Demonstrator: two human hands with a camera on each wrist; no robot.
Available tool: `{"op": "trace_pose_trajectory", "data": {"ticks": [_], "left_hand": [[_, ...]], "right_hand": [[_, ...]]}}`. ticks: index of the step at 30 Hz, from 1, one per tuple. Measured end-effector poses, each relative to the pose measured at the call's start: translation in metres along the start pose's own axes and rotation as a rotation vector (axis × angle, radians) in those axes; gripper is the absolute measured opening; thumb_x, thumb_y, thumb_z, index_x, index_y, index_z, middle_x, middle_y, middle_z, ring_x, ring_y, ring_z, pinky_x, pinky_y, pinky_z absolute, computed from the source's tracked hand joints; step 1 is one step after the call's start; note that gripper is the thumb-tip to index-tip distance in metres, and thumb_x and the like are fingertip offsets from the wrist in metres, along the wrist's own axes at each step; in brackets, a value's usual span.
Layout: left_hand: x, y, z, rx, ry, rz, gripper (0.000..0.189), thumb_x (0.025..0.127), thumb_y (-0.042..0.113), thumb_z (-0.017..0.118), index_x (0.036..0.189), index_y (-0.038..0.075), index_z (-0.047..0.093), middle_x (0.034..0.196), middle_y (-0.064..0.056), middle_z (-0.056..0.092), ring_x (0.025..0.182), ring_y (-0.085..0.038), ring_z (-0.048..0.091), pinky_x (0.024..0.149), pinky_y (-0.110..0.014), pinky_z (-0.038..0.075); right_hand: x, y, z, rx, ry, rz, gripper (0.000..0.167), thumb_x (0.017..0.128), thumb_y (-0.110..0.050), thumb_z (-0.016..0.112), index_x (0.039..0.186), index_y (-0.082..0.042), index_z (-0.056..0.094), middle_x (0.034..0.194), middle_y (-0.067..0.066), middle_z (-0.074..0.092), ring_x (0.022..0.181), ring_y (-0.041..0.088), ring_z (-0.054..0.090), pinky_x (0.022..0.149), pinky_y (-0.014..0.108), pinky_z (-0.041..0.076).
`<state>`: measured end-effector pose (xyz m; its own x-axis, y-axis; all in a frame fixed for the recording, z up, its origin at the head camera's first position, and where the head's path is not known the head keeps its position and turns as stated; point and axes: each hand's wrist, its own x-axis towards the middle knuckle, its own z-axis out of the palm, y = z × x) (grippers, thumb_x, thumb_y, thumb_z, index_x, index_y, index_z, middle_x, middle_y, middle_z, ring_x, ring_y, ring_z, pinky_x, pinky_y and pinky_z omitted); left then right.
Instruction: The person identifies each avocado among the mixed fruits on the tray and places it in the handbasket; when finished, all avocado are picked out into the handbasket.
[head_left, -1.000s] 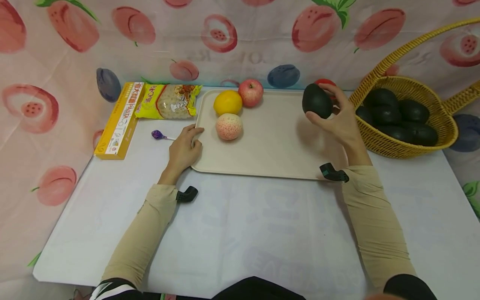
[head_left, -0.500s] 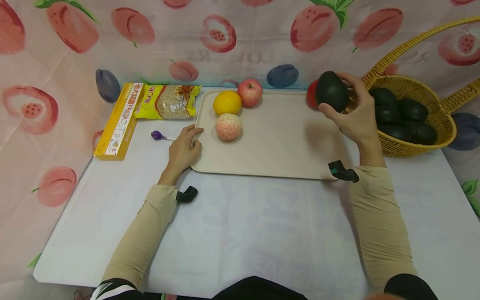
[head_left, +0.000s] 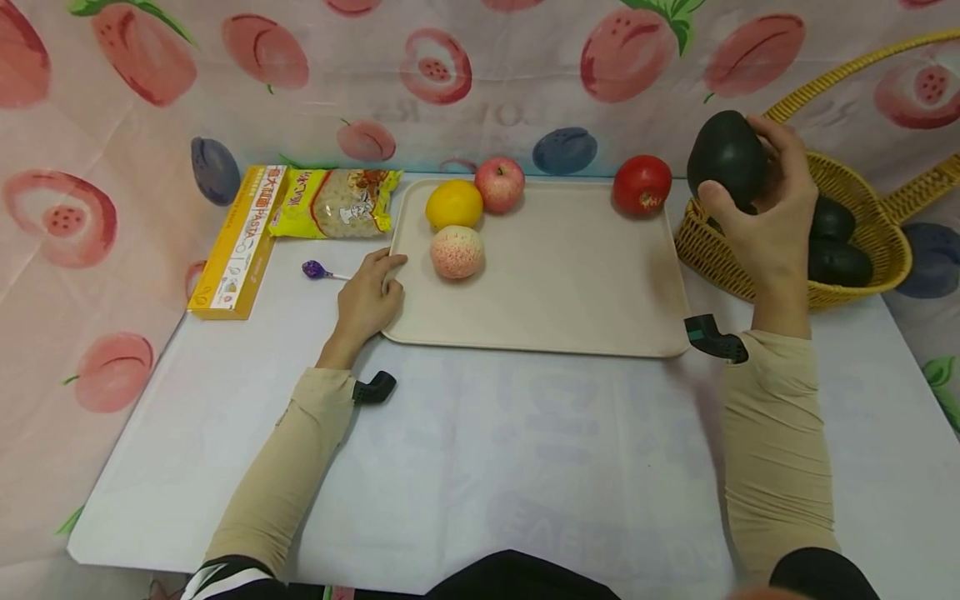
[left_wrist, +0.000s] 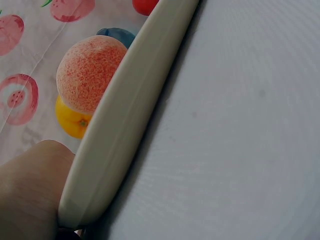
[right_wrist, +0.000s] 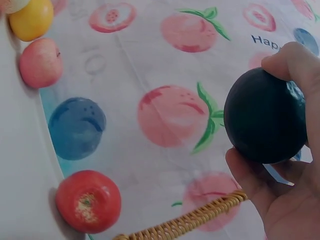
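Observation:
My right hand (head_left: 776, 200) holds a dark green avocado (head_left: 726, 158) between thumb and fingers, raised over the left side of the yellow wicker basket (head_left: 862, 183). In the right wrist view the avocado (right_wrist: 264, 116) fills the space between fingertips and thumb. More avocados (head_left: 832, 221) lie in the basket, partly hidden behind the hand. My left hand (head_left: 369, 293) grips the left edge of the beige tray (head_left: 570, 283). On the tray sit a yellow orange-like fruit (head_left: 454, 205), a pink apple (head_left: 499, 185), a speckled peach (head_left: 457, 252) and a red tomato-like fruit (head_left: 642, 185).
Left of the tray lie a yellow pasta box (head_left: 238, 242), a yellow food packet (head_left: 336, 202) and a purple-wrapped lollipop (head_left: 318, 270). The basket's tall handle (head_left: 862, 67) arches up at the right. A fruit-print cloth (head_left: 510, 50) hangs behind the white table (head_left: 525, 450).
My right hand has carried the avocado rightward and up, from above the tray to over the basket, uncovering the red fruit. The left hand stays on the tray's edge.

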<state>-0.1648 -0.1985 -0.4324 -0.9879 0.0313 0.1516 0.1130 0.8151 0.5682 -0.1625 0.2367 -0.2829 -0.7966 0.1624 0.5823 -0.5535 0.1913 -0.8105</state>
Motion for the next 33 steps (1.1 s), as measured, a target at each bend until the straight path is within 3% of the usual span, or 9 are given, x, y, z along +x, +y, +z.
{"op": "trace_pose_trajectory", "data": {"ticks": [9,15,28,33], "left_hand": [[0.001,0.003,-0.001,-0.002,-0.006,-0.003,0.044,0.087,0.015,0.046,0.129,0.017,0.058,0.143,-0.009,0.047,0.121,-0.034,0.054,0.084,-0.052,0.045],[0.000,0.002,-0.001,-0.007,-0.009,-0.010,0.044,0.086,0.014,0.046,0.129,0.017,0.058,0.143,-0.008,0.047,0.122,-0.034,0.053,0.086,-0.053,0.044],[0.000,0.001,0.000,0.000,-0.004,0.002,0.044,0.087,0.015,0.046,0.129,0.016,0.058,0.143,-0.009,0.047,0.119,-0.034,0.055,0.082,-0.052,0.045],[0.000,0.001,0.000,0.002,-0.005,-0.001,0.044,0.087,0.015,0.046,0.129,0.017,0.058,0.143,-0.008,0.047,0.119,-0.034,0.055,0.082,-0.052,0.045]], "right_hand": [[0.005,0.003,-0.015,0.139,0.122,-0.013,0.065,0.062,-0.012,0.080,0.122,-0.003,0.058,0.120,0.014,0.059,0.108,0.027,0.058,0.090,0.028,0.050],[0.008,0.008,-0.025,0.215,0.189,-0.037,0.063,0.061,-0.007,0.075,0.122,-0.003,0.058,0.120,0.017,0.058,0.109,0.030,0.057,0.089,0.031,0.050],[0.012,0.026,-0.045,0.213,0.258,-0.067,0.066,0.062,-0.014,0.081,0.122,-0.001,0.056,0.119,0.019,0.060,0.109,0.029,0.056,0.089,0.031,0.049],[0.013,0.036,-0.049,0.280,0.274,-0.006,0.063,0.063,-0.009,0.081,0.120,-0.002,0.057,0.119,0.017,0.059,0.109,0.028,0.056,0.088,0.030,0.049]]}}
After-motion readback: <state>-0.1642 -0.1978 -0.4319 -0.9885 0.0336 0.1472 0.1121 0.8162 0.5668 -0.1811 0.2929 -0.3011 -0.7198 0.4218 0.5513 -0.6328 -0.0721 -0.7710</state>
